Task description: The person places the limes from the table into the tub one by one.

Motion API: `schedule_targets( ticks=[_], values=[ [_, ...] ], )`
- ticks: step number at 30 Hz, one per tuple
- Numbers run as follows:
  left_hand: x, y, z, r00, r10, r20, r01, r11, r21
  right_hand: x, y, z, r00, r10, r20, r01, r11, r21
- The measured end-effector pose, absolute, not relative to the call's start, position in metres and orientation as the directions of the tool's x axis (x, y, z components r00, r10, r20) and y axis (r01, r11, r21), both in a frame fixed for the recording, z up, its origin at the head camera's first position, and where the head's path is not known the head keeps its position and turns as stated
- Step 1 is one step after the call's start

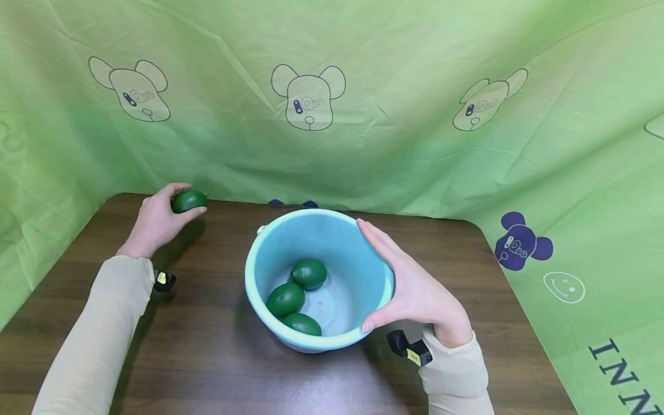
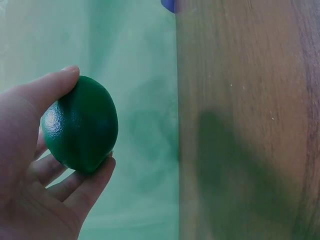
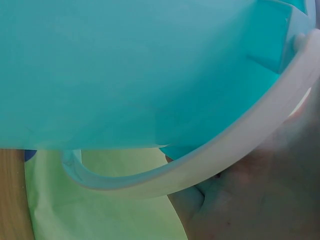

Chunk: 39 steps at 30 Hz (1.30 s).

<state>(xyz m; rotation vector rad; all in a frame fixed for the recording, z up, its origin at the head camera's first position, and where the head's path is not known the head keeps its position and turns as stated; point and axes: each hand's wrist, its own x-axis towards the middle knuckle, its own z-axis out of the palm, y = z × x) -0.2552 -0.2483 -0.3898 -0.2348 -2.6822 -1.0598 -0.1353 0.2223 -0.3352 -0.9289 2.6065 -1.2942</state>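
My left hand holds a dark green lime between thumb and fingers over the table's far left part. In the left wrist view the lime is smooth and glossy, with a blunt tip. A light blue bucket stands upright mid-table, tilted slightly in view, with three green limes on its bottom. My right hand grips the bucket's right side, its thumb on the near rim and fingers along the far right rim. The right wrist view shows the bucket's pale handle lying near that hand.
The brown wooden table has rounded far corners. A green cloth with cartoon bear heads hangs behind it and along both sides. A small black device sits at the left wrist, another at the right.
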Motion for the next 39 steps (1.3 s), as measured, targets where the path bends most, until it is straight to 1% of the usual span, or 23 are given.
schedule_targets(
  ticks=[20, 29, 39],
  values=[
    [-0.253, -0.240, -0.381, -0.950, 0.063, 0.306, 0.261, 0.696, 0.668, -0.136, 0.223, -0.336, -0.815, -0.551, 0.181, -0.476, 0.459, -0.750],
    [-0.253, -0.236, -0.380, -0.937, 0.056, 0.345, 0.284, 0.698, 0.658, -0.137, 0.223, -0.336, -0.810, -0.555, 0.188, -0.483, 0.449, -0.752],
    [-0.251, -0.232, -0.378, -0.935, 0.059, 0.350, 0.294, 0.683, 0.669, -0.137, 0.223, -0.336, -0.814, -0.551, 0.185, -0.479, 0.456, -0.750]
  ],
)
